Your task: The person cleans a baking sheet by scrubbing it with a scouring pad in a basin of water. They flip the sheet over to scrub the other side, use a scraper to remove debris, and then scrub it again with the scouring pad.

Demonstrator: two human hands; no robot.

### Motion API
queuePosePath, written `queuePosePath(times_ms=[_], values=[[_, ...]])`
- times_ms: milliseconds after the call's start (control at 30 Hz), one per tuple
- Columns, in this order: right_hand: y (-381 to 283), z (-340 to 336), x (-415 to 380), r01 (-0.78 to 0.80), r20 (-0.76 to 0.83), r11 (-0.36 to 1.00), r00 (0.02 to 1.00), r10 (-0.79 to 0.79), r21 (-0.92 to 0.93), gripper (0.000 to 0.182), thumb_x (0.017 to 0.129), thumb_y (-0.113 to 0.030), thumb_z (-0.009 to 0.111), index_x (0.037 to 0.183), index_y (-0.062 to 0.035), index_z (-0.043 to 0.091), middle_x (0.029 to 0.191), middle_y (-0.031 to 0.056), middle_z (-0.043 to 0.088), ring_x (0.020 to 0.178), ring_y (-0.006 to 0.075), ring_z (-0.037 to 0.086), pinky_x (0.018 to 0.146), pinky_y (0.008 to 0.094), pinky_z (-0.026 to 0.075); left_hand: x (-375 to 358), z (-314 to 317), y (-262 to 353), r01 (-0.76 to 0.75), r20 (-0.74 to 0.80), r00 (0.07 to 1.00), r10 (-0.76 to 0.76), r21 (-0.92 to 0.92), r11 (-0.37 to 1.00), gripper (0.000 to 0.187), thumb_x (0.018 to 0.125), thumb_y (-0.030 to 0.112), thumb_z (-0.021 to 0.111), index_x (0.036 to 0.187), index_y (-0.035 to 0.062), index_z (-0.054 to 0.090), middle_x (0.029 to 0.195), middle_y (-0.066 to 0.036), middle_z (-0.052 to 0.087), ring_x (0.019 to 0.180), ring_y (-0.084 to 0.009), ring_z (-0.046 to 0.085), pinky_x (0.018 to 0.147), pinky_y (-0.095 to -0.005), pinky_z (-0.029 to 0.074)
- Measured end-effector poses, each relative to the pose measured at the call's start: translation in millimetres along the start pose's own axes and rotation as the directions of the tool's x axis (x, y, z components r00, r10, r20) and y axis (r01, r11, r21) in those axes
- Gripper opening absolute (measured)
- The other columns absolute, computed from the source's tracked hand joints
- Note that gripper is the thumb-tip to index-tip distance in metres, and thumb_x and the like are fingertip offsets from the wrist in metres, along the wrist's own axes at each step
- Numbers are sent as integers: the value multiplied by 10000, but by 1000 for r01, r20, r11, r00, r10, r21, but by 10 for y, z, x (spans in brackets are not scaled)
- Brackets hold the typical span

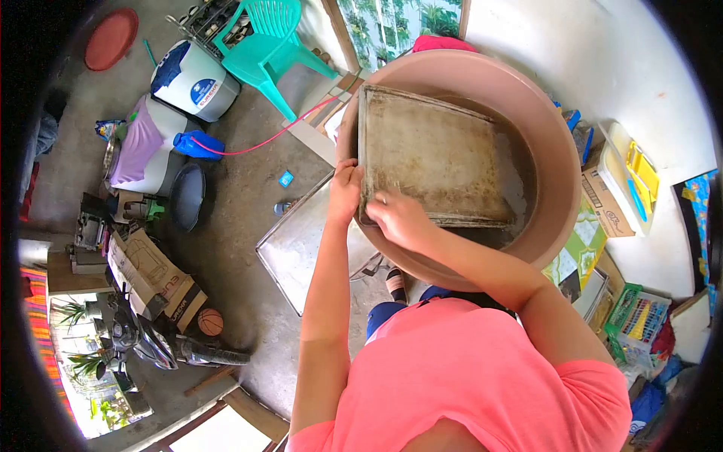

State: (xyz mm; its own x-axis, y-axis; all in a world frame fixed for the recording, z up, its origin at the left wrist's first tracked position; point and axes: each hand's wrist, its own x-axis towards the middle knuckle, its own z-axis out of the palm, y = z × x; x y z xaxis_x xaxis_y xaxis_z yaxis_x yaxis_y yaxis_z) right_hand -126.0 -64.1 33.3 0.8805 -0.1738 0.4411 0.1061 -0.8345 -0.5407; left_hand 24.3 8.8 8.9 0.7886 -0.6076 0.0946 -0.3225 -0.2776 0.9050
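Note:
A square, stained metal baking tray [433, 154] stands tilted inside a large brown plastic basin [553, 151] that has water in it. My left hand [346, 192] grips the tray's left edge. On the tray's lower left surface my right hand [399, 218] presses flat with the fingers curled; whether it holds a scrubber is hidden.
A second metal tray [297, 252] lies on the concrete floor left of the basin. A teal plastic chair [271, 45], a white water container [194, 81], cardboard boxes [154, 282], a basketball [210, 322] and a dark pan [187, 196] surround the spot. Boxes and a green crate [636, 313] sit at right.

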Motion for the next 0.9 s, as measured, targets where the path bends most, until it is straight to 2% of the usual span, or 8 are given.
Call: queuePosePath(times_ms=[133,267,433,600,700,733,833,900], values=[[295,153,402,-72,-136,995,989,62,-73,72,711,-69,624,759,-81,572,845,76,588,812,307,563,655,429,494,18,-48,-34,10,65,998,-7,-40,999,281,874,161,552,992,-80,636,1155,-181,598,1037,-304,588,915,-333,429],[-88,-8,-21,18,38,999,999,-20,32,67,715,-82,626,761,-86,577,831,66,585,870,295,568,679,416,500,23,-15,-2,-3,24,1000,4,-64,998,288,874,162,554,942,-105,638,1149,-162,585,1014,-262,567,904,-326,415],[87,157,331,-271,-17,956,963,271,-115,32,751,-93,573,775,-74,583,819,111,595,834,333,581,679,455,494,53,-35,-66,-11,64,998,14,-43,999,280,873,175,553,919,-87,643,1114,-187,605,973,-331,597,876,-350,441],[-141,63,80,-101,8,994,995,101,-32,18,735,-63,573,747,-72,582,771,110,592,791,343,579,667,457,488,57,-51,12,-25,54,998,28,-47,999,286,873,169,541,928,-95,634,1070,-198,613,943,-334,598,856,-347,445],[-187,96,115,-150,-67,988,986,152,36,21,733,-57,575,739,-76,583,736,110,588,778,343,579,671,459,487,49,-33,-57,-23,71,997,29,-88,996,279,872,159,532,911,-97,635,1051,-197,614,934,-327,595,857,-344,438],[-131,122,223,-302,15,953,953,302,-21,17,741,-68,576,725,-72,577,723,112,583,790,338,580,677,457,487,66,-40,-66,-5,87,996,15,-110,994,279,872,160,532,906,-97,636,1052,-196,614,935,-325,594,858,-345,436],[101,94,609,-294,-193,953,942,276,-73,18,740,-77,580,723,-71,583,736,111,590,795,336,580,675,457,489,81,-55,-89,13,108,994,0,-119,993,282,872,164,530,889,-96,640,1060,-198,613,936,-324,592,861,-350,431],[-56,103,406,-296,-149,948,949,278,-118,14,731,-72,587,734,-72,601,734,115,604,794,335,581,671,460,491,101,-47,-84,25,115,993,-9,-142,990,289,872,172,531,887,-95,643,1063,-199,613,937,-325,592,864,-353,431]])
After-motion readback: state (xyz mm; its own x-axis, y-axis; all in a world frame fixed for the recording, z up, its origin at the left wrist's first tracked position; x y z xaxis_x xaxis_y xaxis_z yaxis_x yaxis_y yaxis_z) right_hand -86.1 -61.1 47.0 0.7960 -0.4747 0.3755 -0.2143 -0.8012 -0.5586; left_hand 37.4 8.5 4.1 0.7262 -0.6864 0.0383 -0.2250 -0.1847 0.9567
